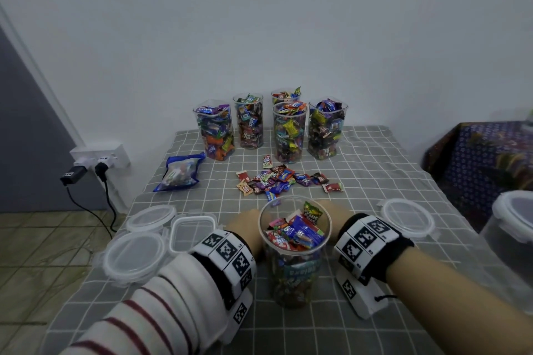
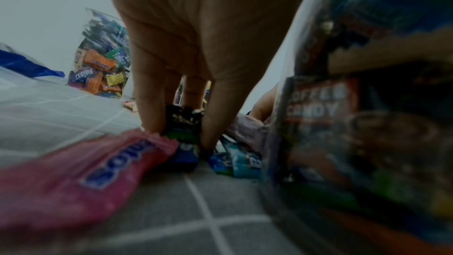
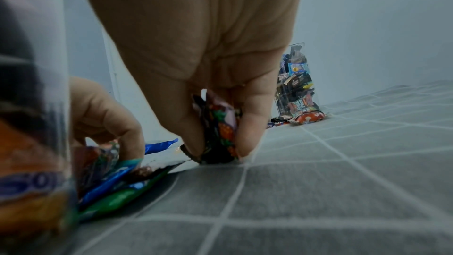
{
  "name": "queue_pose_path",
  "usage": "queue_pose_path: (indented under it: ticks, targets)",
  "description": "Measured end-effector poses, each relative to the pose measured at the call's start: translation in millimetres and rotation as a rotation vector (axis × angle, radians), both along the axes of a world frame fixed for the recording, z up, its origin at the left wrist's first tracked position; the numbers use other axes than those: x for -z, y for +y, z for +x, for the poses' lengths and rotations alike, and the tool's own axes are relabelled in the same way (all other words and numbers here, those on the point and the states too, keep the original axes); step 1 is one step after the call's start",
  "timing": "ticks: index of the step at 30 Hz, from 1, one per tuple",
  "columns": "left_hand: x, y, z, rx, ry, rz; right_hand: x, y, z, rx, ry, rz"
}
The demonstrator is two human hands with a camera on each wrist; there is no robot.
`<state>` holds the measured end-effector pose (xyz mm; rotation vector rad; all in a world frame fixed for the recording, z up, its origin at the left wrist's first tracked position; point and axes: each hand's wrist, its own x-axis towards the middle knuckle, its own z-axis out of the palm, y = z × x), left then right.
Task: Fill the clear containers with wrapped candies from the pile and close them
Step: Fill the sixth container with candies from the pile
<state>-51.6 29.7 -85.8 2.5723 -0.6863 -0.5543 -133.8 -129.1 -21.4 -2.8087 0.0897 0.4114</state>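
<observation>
Plastic, foil and cloth before you.
Your clear containers [image 1: 294, 251] are glossy plastic; candy wrappers [image 1: 284, 179] shiny; bench cloth [image 1: 375, 170] matt, woven.

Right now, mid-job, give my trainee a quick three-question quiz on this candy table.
1. True or false: the near container between the hands already has its lid on.
2. How many filled containers stand at the back? A) three B) five C) seven
3. What does the right hand pinch against the tablecloth?

Key:
1. False; it stands open, and loose lids lie on the cloth.
2. B.
3. A wrapped candy; the left hand pinches one too.
</observation>
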Motion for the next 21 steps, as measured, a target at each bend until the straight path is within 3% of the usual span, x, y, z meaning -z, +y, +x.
queue_pose_path:
  ticks: [8, 12, 16, 21]
  targets:
    - [-45, 2, -28, 0.177, -0.196, 0.178, -11, -1, -9, -0.064, -0.017, -0.144]
    - [-52, 9, -30, 0.171, -0.242, 0.175, -10, -8, -11, -0.048, -0.06, -0.145]
    - [-65, 13, -34, 0.093, -0.26, 0.054, -12, -18, -15, 0.028, -0.186, 0.013]
    - [-86, 17, -39, -0.074, -0.235, -0.256, -34, -23, -27, 0.13, -0.369, 0.169]
